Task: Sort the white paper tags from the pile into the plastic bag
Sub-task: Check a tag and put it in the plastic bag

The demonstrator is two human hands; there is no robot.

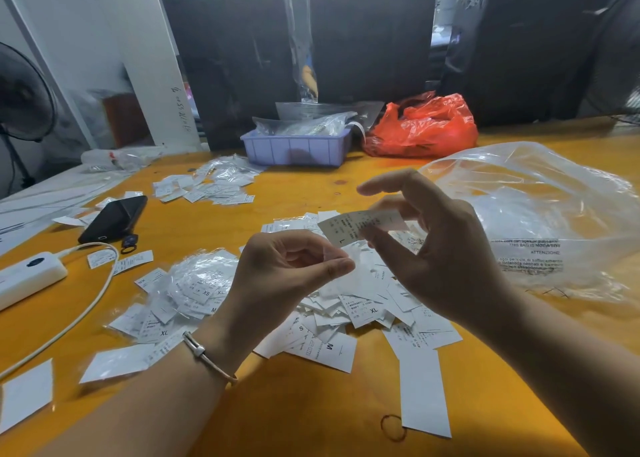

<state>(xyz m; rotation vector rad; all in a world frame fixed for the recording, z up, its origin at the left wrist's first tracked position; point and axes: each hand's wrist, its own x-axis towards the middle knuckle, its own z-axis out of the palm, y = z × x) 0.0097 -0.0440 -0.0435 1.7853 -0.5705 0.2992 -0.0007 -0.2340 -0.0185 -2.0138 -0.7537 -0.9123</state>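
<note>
While right hand (440, 249) pinches a light, bendy white tag (356, 226) by its end, left hand (291, 266) curls, seemingly holding thin film.

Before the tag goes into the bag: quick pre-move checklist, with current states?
1. Tag held: ok. The right hand pinches the tag, marked L, above the pile.
2. Left hand free: cannot tell. Its fingers are curled and seem to pinch clear film.
3. Only one tag held: cannot tell.
4. Bag nearby: ok, it lies on the table right of the hands.
5. Bag mouth open toward the hands: cannot tell.
6. Path to the bag clear: ok, nothing stands between.
</note>
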